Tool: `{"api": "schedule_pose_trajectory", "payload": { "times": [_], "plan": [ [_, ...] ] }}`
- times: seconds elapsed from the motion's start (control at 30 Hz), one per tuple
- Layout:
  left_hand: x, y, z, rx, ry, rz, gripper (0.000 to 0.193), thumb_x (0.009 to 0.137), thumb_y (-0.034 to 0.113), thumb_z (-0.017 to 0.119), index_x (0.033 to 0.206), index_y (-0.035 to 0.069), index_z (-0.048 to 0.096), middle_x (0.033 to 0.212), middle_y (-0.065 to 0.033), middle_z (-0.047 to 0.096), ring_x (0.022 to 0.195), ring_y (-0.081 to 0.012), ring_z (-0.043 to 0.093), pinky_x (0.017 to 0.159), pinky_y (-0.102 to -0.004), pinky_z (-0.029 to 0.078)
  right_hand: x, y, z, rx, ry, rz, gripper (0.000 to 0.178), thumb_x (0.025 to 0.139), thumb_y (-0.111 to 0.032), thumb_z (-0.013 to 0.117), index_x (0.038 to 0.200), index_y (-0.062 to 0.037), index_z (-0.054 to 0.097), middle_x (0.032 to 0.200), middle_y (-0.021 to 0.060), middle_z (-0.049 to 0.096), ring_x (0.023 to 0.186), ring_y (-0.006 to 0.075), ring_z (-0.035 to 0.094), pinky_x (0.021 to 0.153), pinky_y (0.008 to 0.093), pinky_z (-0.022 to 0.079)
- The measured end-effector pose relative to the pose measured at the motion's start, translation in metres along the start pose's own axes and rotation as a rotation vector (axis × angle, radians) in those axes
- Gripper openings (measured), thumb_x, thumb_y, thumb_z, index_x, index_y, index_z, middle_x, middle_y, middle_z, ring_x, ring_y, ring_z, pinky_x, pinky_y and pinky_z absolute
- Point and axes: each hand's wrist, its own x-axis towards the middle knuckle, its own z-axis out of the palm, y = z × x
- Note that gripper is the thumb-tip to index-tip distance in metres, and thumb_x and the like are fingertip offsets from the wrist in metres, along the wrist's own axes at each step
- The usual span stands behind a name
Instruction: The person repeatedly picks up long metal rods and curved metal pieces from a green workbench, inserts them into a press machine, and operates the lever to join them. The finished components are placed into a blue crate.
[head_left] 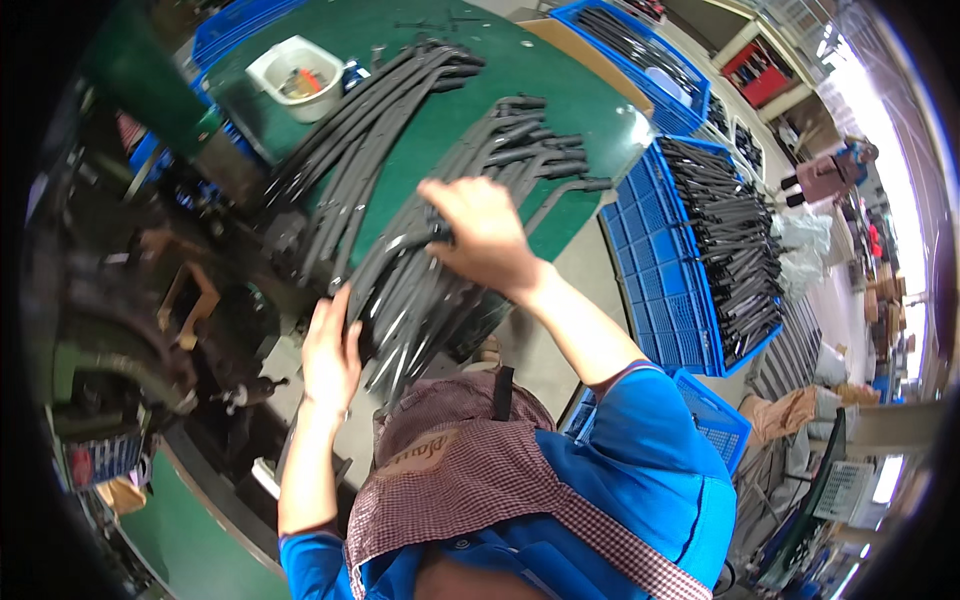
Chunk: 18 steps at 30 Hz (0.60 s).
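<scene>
Right grip point(482, 228) was wrapped round a black tube point(408, 241), over the near bundle point(418, 318) on the desk point(572, 95); left grip point(332, 350), loosely open, flanked its lower end, tubes slanting lower-left to upper-right!

From my remote seat I couldn't see the palm of the right hand point(485, 228), whose back hid part of the black tube point(405, 243) it gripped. Small pieces point(303, 83) in the white bin point(318, 108) were too tiny to identify. The top edge cut off the upper-left blue crate point(240, 27), and a sleeve point(650, 440) hid much of the lower blue crate point(722, 425).
</scene>
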Motion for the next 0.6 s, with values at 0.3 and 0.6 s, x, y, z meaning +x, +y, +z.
{"api": "schedule_pose_trajectory", "payload": {
  "times": [0.3, 0.6],
  "plan": [
    [0.222, -0.072, 0.175, -0.028, -0.325, -0.222, 0.086, 0.085, 0.048, 0.075, 0.143, -0.009, 0.044, 0.139, -0.0283, 0.051, 0.129, -0.0408, 0.05, 0.111, -0.0446, 0.039, -0.106, 0.155, -0.047, 0.738, -0.29, 1.112, 0.05, 0.082, -0.026, 0.077, 0.114, 0.0086, 0.061, 0.096, 0.0218, 0.069, 0.082, 0.0282, 0.071, 0.068, 0.0368, 0.056],
    [0.224, -0.04, 0.187, 0.105, -0.415, -0.327, 0.128, 0.064, 0.06, 0.087, 0.152, -0.01, 0.025, 0.145, -0.0305, 0.042, 0.137, -0.0418, 0.038, 0.116, -0.0453, 0.032, -0.143, 0.194, 0.004, 1.358, -0.307, 1.224, 0.075, 0.086, -0.016, 0.077, 0.14, 0.018, 0.037, 0.119, 0.0213, 0.065, 0.097, 0.0256, 0.07, 0.078, 0.0359, 0.059]
  ]
}}
